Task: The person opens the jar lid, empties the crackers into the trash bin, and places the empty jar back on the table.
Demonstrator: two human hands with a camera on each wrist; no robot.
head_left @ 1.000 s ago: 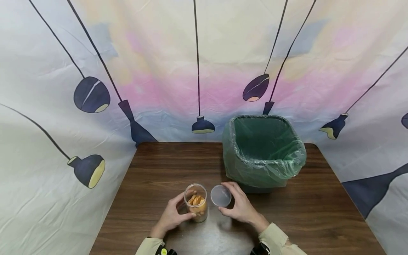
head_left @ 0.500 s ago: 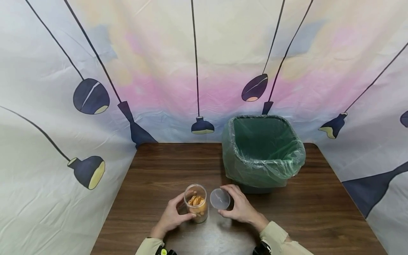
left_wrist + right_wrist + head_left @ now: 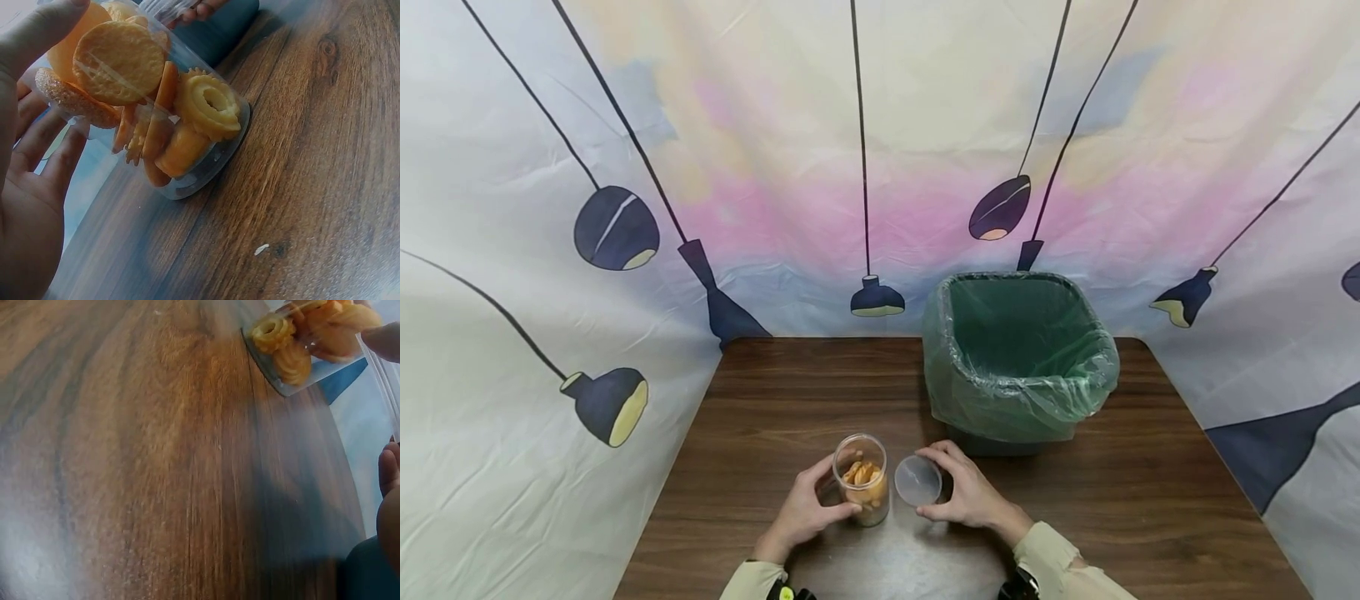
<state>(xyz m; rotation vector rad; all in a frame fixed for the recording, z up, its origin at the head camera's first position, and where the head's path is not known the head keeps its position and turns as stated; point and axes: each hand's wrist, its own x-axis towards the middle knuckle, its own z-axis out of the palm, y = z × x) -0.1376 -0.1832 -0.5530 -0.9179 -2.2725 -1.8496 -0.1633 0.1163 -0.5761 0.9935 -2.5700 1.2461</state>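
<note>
My left hand [image 3: 808, 506] grips a clear jar [image 3: 873, 508] around its side, thumb in front and fingers behind. The jar stands upright on the table with its top uncovered. Inside it are several golden cookies [image 3: 119, 62], some round and flat, one ring-shaped with a ridged edge. Just right of the jar, my right hand [image 3: 967, 492] pinches a round translucent lid [image 3: 917, 481] by its edge between thumb and fingers. The lid is apart from the jar and tilted, its flat face towards the head camera. Only part of the right hand shows in the right wrist view.
Behind my right hand stands a bin [image 3: 1000, 446] lined with a green plastic bag [image 3: 1000, 408]. The dark wooden table [image 3: 797, 392] meets a fabric backdrop [image 3: 790, 167] printed with hanging lamps. A small white speck [image 3: 262, 249] lies on the table near the jar.
My right hand has lowered slightly towards me with the lid. The left hand and jar have stayed in place.
</note>
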